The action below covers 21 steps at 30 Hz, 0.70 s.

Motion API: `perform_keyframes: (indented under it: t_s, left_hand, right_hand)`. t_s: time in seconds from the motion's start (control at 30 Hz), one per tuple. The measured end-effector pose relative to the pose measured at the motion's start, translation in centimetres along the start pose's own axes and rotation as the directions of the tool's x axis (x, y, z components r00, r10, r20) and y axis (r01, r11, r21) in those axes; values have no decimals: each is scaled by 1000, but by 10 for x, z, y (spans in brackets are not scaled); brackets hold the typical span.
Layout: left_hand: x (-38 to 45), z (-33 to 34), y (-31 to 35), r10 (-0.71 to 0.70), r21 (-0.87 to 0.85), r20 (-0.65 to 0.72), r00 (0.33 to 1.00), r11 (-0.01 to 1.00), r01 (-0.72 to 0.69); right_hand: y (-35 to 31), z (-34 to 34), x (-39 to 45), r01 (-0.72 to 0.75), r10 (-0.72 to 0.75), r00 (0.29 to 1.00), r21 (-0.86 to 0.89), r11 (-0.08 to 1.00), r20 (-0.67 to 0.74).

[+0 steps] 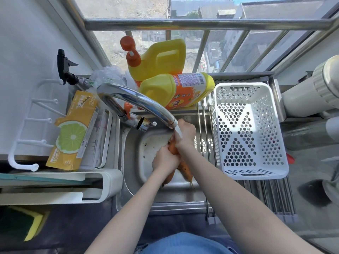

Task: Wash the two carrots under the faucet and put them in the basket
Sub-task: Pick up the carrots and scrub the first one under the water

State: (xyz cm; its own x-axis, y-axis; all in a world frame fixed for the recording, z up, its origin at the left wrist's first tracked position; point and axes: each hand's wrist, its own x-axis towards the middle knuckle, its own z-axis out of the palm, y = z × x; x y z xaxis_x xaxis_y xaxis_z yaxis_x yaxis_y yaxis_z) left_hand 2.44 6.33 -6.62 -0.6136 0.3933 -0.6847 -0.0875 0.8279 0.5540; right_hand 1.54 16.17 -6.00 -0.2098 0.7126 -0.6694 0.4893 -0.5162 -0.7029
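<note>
Carrots [173, 150] under faucet [139, 103] — labels unreadable

Two yellow detergent bottles [165, 74] behind — a lemon-print box [73, 132], a sponge [27, 224] left.

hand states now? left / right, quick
Left hand: closed around the carrots, holding them over the sink.
Right hand: closed on the carrots' upper end, under the faucet stream.

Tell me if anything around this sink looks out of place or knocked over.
One yellow detergent bottle lies on its side behind the sink, against the upright yellow jug. Dark specks dot the sink floor.
</note>
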Motion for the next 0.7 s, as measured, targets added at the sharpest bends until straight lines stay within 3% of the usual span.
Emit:
perform_keyframes:
  t_s: [0.1,0.17,0.27,0.33,0.37,0.4,0.47,0.57,0.63,0.7]
  left_hand:
    - [0,-8,-3,-33,-292,181,983,953,86]
    - [-4,-15,-7,-29,-428,349,937,884,187]
    - [-12,-20,-14,140,-596,616,775,726,343]
    - [-14,-20,-19,315,-673,687,655,615,410]
    - [-15,-20,-20,373,-690,695,614,586,424]
    - [-14,-21,-20,399,-690,704,588,582,431]
    - [-10,-26,-22,373,-664,717,588,623,413]
    - [-4,-32,-24,268,-645,669,693,672,364]
    - [-1,-32,-24,190,-637,625,757,684,354]
    - [0,-30,-22,124,-592,612,781,726,349]
  right_hand:
    - [0,-8,-4,-108,71,957,118,987,282]
    - [0,-15,-4,-274,124,843,220,936,523]
    - [-1,-17,-1,-378,72,642,234,896,763]
    - [-3,-14,1,-518,2,480,282,808,877]
    - [-4,-13,1,-568,-32,451,314,761,892]
    - [-4,-10,0,-595,-44,448,335,730,893]
    - [-1,-8,0,-578,19,577,392,715,816]
    - [6,-14,6,-563,132,741,501,658,659]
    - [9,-20,3,-485,131,735,381,787,665]
    - [13,-19,-9,-313,128,743,173,934,657]
